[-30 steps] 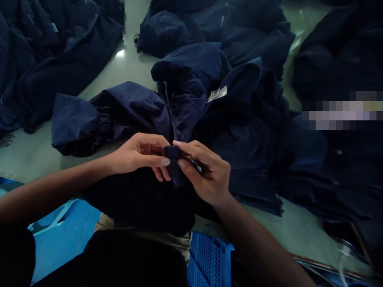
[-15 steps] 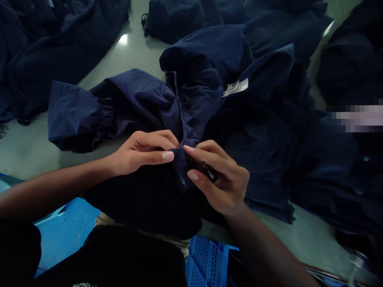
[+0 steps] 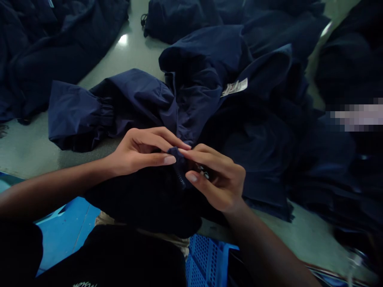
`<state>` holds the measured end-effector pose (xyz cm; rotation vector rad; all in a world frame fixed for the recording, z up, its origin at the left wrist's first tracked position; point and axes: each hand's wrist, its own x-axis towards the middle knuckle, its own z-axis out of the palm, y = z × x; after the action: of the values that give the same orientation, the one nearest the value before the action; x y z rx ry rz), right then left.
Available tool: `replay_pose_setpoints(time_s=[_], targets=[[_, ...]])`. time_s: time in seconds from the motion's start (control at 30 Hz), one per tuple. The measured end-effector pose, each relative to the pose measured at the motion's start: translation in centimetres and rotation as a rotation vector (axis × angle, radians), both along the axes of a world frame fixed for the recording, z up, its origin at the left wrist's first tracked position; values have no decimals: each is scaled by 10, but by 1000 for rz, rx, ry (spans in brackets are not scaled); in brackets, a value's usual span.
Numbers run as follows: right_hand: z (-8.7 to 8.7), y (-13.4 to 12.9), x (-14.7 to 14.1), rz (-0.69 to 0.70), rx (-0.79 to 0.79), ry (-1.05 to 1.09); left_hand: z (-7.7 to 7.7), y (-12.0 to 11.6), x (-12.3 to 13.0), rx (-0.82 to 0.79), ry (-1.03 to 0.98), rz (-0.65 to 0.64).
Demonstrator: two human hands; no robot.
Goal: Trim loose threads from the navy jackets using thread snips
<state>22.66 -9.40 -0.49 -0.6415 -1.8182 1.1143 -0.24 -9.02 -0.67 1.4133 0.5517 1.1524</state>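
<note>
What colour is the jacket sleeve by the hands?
Navy blue jacket sleeve, clearest in the head view.

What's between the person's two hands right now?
In the head view, a pinched fold of dark navy fabric lies between the bare left hand and the bare right hand, touching both; a small shiny metal piece shows among the right fingers.

Compared with a moment before, the left hand (image 3: pixel 140 150) has moved its fingers further to the right, over the ribbed navy fabric (image 3: pixel 180 169). They now reach the right hand (image 3: pixel 218 179), and its fingers cover more of the small metal piece (image 3: pixel 204 172).
</note>
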Motion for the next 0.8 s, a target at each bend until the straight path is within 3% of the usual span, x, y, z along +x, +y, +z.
replay_pose_setpoints(time_s=[0.37,0.53,0.67,0.8], targets=[[-4,-12,2,-125,-51,52,-4,-4,2,447,202,185],[-1,-10,-1,-136,158,45,-4,-4,1,546,250,263],[4,-11,-3,-225,333,-55,-5,-4,1,593,269,277],[5,-14,-3,-292,371,-125,-5,-4,1,603,269,276]])
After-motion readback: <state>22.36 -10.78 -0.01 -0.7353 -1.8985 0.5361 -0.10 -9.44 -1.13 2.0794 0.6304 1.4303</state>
